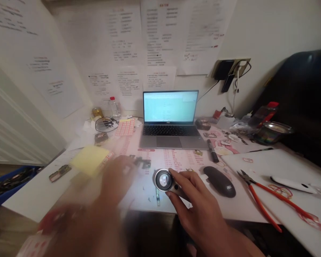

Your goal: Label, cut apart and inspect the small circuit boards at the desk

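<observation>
My right hand [199,201] grips a round loupe [164,180] by its side, thumb and fingers on its metal casing, over the front of the table. A narrow green part [157,197], perhaps a small circuit board, lies beneath and just in front of the loupe. My left hand [117,178] is smeared by motion, so its fingers are not clear. Near its fingertips is a dark small circuit board [143,162]; whether the hand touches it I cannot tell. Left of that hand lies a yellow sheet or pad [88,159].
A laptop [173,137] stands open at the back. To the right are a mouse [219,181], a black marker [212,151] and orange-handled cutters [264,200]. Another small board [60,173] lies at the left. A blue bin [18,184] sits below the table's left edge.
</observation>
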`<state>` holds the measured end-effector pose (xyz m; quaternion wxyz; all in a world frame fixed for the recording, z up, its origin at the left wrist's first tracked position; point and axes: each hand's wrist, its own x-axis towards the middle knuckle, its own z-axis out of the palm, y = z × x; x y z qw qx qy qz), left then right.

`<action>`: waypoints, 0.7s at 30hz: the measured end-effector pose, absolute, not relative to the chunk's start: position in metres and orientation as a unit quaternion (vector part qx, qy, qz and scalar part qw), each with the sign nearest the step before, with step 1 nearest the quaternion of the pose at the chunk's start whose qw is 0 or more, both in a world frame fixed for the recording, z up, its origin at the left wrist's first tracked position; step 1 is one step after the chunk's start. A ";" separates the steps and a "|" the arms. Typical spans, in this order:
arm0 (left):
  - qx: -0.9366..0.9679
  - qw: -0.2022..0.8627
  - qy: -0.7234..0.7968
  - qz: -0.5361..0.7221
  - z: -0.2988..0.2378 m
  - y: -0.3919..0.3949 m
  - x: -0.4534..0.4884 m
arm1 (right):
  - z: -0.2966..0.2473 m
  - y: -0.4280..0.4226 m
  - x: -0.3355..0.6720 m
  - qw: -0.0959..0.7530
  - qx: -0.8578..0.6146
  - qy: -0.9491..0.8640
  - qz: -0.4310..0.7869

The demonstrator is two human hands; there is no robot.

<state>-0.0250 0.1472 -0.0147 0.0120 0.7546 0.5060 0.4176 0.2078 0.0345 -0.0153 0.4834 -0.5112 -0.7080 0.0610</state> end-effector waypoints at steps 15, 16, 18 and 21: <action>0.724 0.090 0.626 0.275 -0.027 0.192 -0.062 | -0.020 0.033 0.208 0.474 -0.519 -0.709 0.051; 0.723 0.088 0.631 0.267 -0.023 0.189 -0.067 | -0.020 0.033 0.208 0.474 -0.518 -0.711 0.048; 0.728 0.097 0.633 0.245 -0.015 0.179 -0.083 | -0.020 0.032 0.211 0.474 -0.515 -0.713 0.036; 0.747 0.089 0.594 0.285 -0.008 0.158 -0.110 | -0.018 0.031 0.216 0.475 -0.517 -0.711 0.025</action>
